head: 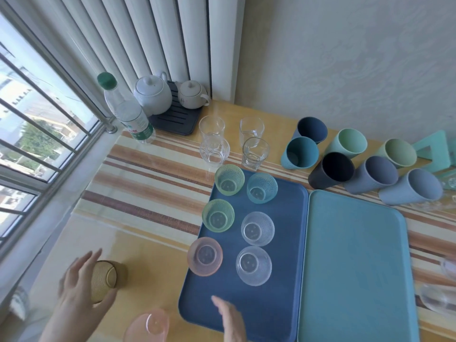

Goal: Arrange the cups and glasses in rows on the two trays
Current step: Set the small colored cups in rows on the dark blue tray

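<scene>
Currently I see the left hand well to the left of the dark blue tray. Its fingers and thumb are spread wide around an amber glass, which lies tipped on its side against the palm. I cannot tell whether that glass rests on the table.

Just left of the tray's near corner, at the bottom of my view, is a loose pink glass, which neither hand touches.

The right hand hovers over the tray's near edge, flat, with straight fingers, holding nothing. It is blurred, so I cannot tell if it touches the tray.

On the dark blue tray six textured glasses stand in two columns of three. The left column has two green glasses and a rose glass nearest me. The right column has a teal glass and two clear textured glasses. The nearer clear one sits just beyond the right hand's fingertips.

Past the tray's far edge stand four clear tumblers. Against its right edge lies the light blue tray, touching it. Beyond and to the right, seven matte cups in blues and greens cluster together.
</scene>
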{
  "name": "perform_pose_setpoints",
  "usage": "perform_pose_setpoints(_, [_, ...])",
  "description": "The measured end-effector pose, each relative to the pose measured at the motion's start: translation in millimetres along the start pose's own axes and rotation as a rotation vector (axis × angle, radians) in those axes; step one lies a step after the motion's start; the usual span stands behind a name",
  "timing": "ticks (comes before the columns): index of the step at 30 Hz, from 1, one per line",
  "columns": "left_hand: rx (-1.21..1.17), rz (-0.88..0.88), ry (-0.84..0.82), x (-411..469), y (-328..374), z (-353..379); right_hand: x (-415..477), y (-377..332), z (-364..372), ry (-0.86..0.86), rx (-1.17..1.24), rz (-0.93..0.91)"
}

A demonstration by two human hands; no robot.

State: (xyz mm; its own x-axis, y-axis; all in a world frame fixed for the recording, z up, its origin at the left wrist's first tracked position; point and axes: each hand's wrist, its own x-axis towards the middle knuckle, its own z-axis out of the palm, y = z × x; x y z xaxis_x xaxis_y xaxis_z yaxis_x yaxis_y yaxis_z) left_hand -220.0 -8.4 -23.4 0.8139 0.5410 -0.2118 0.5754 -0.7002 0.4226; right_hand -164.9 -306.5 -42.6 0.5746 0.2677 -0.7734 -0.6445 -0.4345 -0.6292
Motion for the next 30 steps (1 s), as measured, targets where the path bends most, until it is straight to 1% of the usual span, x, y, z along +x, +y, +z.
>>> perform_pose_setpoints(1, [0.007,-0.034,-0.018,-3,-9,0,-3,-12,9,-0.012,-0.041,-0.056])
perform_pose_setpoints(2, [0.012,-0.056,-0.030,-5,-16,0,-6,-23,18,-0.003,-0.017,-0.099])
perform_pose_setpoints(3, [0.017,-0.076,-0.040,-7,-21,0,2,-32,32,0.006,-0.083,-0.151])
perform_pose_setpoints(5, [0.000,-0.132,-0.048,-8,-26,2,1,-30,56,-0.168,-0.319,-0.320])
perform_pose_setpoints(7, [-0.067,-0.170,-0.054,-9,-24,3,-5,-18,72,-0.192,-0.485,-0.455])
perform_pose_setpoints(8, [-0.108,-0.169,-0.061,-10,-22,5,-8,-11,80,-0.237,-0.536,-0.463])
perform_pose_setpoints(9, [-0.145,-0.166,-0.067,-9,-18,6,-6,-6,79,-0.288,-0.638,-0.488])
perform_pose_setpoints(10, [-0.178,-0.171,-0.067,-8,-15,6,-2,-9,76,-0.272,-0.739,-0.490])
perform_pose_setpoints(11, [-0.211,-0.193,-0.058,-6,-12,7,-3,-5,83,-0.234,-0.772,-0.504])
perform_pose_setpoints(12, [-0.246,-0.208,-0.044,-4,-9,8,1,1,87,-0.240,-0.722,-0.501])
perform_pose_setpoints(14, [-0.305,-0.198,-0.033,-1,-9,11,5,-10,80,-0.350,-0.584,-0.473])
perform_pose_setpoints(15, [-0.320,-0.202,-0.038,0,-11,13,6,-21,77,-0.332,-0.563,-0.425])
perform_pose_setpoints(16, [-0.327,-0.216,-0.040,1,-14,16,11,-21,85,-0.232,-0.597,-0.494])
perform_pose_setpoints(17, [-0.335,-0.236,-0.043,1,-15,17,13,-12,89,-0.207,-0.755,-0.629])
perform_pose_setpoints(19, [-0.371,-0.255,-0.036,0,-15,17,18,-19,94,-0.351,-0.780,-0.561])
perform_pose_setpoints(21, [-0.387,-0.246,-0.027,-2,-9,13,25,-24,98,-0.389,-0.731,-0.484])
perform_pose_setpoints(25, [-0.337,-0.182,0.019,-3,13,0,10,-37,85,-0.385,-0.575,-0.458])
perform_pose_setpoints(26, [-0.348,-0.153,0.028,-3,20,-5,14,-40,80,-0.346,-0.530,-0.401])
perform_pose_setpoints(27, [-0.364,-0.121,0.043,-5,28,-13,10,-31,70,-0.314,-0.428,-0.407])
perform_pose_setpoints(29, [-0.395,-0.055,0.056,-10,45,-24,10,-21,54,-0.382,-0.374,-0.299])
perform_pose_setpoints(30, [-0.409,-0.030,0.051,-13,53,-28,16,-15,44,-0.349,-0.350,-0.229])
